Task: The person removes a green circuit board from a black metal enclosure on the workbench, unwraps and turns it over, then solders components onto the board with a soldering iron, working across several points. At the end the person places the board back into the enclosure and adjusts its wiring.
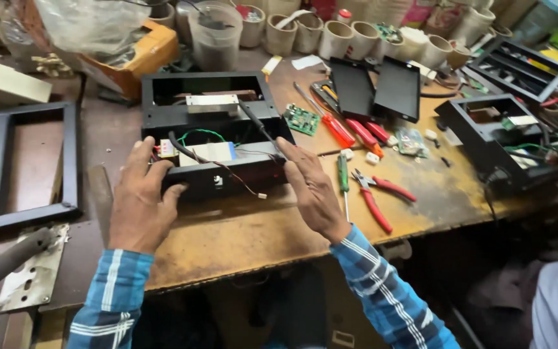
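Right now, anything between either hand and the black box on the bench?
No. The left hand already grips the black metal box at its front left corner; the right hand touches its front right corner, holding a dark-handled tool over it.

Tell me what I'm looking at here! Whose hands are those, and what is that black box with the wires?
The camera sits on a person's head and looks down, so you see their own two arms in blue checked sleeves. The left hand grips the left end of an open black metal box. Inside it are coloured wires and a small white part. The right hand holds a thin black-handled tool that pokes into the box.

The box rests on a worn wooden workbench. Beside it lie red-handled pliers, a green screwdriver, red screwdrivers, a green circuit board and two dark flat panels. A second black box sits to the right, near another person at the edge.
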